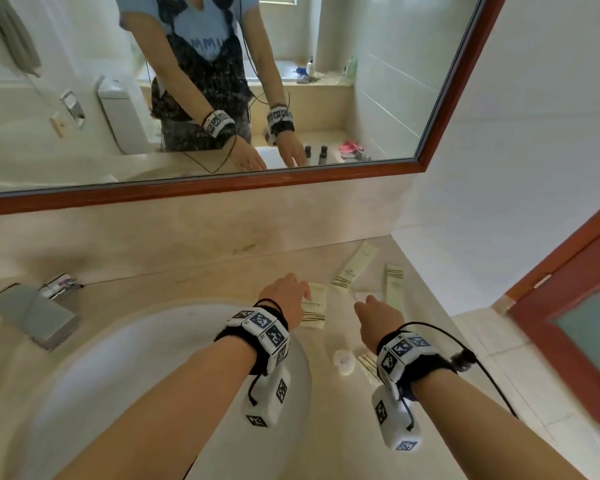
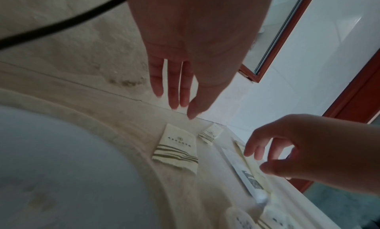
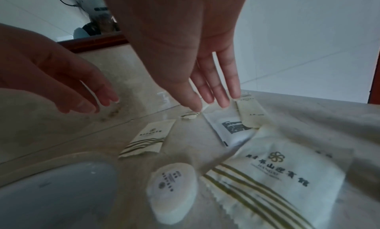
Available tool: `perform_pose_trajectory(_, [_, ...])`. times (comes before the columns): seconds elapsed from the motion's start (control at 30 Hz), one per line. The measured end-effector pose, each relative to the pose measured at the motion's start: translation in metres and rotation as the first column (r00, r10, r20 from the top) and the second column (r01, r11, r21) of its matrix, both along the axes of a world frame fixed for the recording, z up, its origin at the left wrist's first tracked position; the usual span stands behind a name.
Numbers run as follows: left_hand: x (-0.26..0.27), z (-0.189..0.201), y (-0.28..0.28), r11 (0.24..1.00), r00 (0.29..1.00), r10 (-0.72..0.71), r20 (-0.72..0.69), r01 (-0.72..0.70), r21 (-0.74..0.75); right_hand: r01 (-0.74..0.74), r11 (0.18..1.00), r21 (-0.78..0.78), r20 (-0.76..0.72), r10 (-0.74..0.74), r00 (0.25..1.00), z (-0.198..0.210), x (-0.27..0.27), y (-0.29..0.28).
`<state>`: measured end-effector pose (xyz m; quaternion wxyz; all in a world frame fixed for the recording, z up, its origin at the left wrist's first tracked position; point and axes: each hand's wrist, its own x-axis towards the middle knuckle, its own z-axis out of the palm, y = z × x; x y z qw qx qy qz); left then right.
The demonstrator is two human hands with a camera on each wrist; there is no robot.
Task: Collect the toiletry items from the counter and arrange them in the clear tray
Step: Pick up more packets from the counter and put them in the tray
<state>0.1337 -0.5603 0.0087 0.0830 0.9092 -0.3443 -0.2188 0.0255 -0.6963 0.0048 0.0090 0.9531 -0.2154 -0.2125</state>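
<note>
Both hands are reaching empty, fingers straight and released: the right hand (image 3: 185, 42) over the white sachet (image 3: 230, 128), which is lying on the table just under its fingertips; the left hand (image 2: 191, 42) short of a striped packet (image 2: 176, 149). Pinching one flat sachet by its edge, not pressing it down, is probably the cleanest pickup; no clear tray is showing.

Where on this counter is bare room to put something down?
Bare: the strip between faucet and left hand, along the backsplash. Crowded: right of the sink, where sachets, tube and round soap lie under both hands.
</note>
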Motion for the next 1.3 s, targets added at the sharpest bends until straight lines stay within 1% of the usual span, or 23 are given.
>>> perform_pose_trajectory(0.13, [0.004, -0.016, -0.023, 0.998, 0.999, -0.043, 0.016, 0.042, 0.05, 0.04, 0.999, 0.028, -0.068, -0.038, 0.997, -0.016, 0.008, -0.012])
perform_pose_trajectory(0.23, [0.008, -0.026, -0.036, 0.994, 0.995, -0.075, 0.061, 0.07, 0.083, 0.029, 1.0, -0.005, -0.111, -0.029, 0.993, -0.026, 0.015, -0.021])
perform_pose_trajectory(0.37, [0.011, -0.038, -0.047, 0.988, 0.997, -0.019, 0.07, 0.008, 0.155, 0.029, 0.996, -0.086, -0.177, -0.044, 0.983, -0.039, 0.023, -0.03])
perform_pose_trajectory(0.43, [0.011, -0.043, -0.049, 0.979, 0.997, 0.011, 0.072, -0.026, 0.202, 0.069, 0.991, -0.116, -0.202, -0.092, 0.975, -0.046, 0.028, -0.032])
perform_pose_trajectory(0.53, [0.012, -0.052, -0.048, 0.968, 0.996, 0.024, 0.089, -0.046, 0.248, 0.137, 0.986, -0.098, -0.184, -0.153, 0.971, -0.051, 0.036, -0.033])
perform_pose_trajectory(0.6, [0.013, -0.058, -0.048, 0.96, 0.994, 0.042, 0.097, -0.067, 0.271, 0.212, 0.976, -0.051, -0.168, -0.218, 0.962, -0.052, 0.043, -0.033])
perform_pose_trajectory(0.63, [0.014, -0.06, -0.048, 0.958, 0.993, 0.048, 0.105, -0.075, 0.277, 0.224, 0.974, -0.045, -0.172, -0.228, 0.958, -0.054, 0.045, -0.034])
perform_pose_trajectory(0.7, [0.014, -0.063, -0.05, 0.958, 0.99, 0.055, 0.132, -0.09, 0.274, 0.254, 0.967, 0.014, -0.192, -0.247, 0.95, -0.056, 0.048, -0.036])
perform_pose_trajectory(0.73, [0.014, -0.064, -0.051, 0.958, 0.988, 0.06, 0.144, -0.097, 0.269, 0.232, 0.972, 0.021, -0.2, -0.223, 0.954, -0.059, 0.048, -0.038])
perform_pose_trajectory(0.83, [0.013, -0.066, -0.055, 0.958, 0.984, 0.078, 0.16, -0.119, 0.261, 0.238, 0.97, 0.044, -0.168, -0.228, 0.959, -0.059, 0.045, -0.041])
perform_pose_trajectory(0.9, [0.013, -0.066, -0.057, 0.959, 0.985, 0.089, 0.15, -0.125, 0.253, 0.232, 0.971, 0.06, -0.154, -0.22, 0.963, -0.058, 0.045, -0.04])
perform_pose_trajectory(1.03, [0.014, -0.063, -0.061, 0.966, 0.989, 0.109, 0.098, -0.129, 0.225, 0.269, 0.957, 0.108, -0.118, -0.257, 0.959, -0.055, 0.046, -0.039])
perform_pose_trajectory(1.13, [0.014, -0.06, -0.061, 0.975, 0.992, 0.091, 0.087, -0.106, 0.194, 0.223, 0.969, 0.105, -0.124, -0.21, 0.97, -0.052, 0.048, -0.037])
perform_pose_trajectory(1.3, [0.016, -0.059, -0.052, 0.992, 0.996, 0.057, 0.074, -0.065, 0.11, 0.129, 0.984, 0.125, -0.05, -0.123, 0.991, -0.043, 0.048, -0.034])
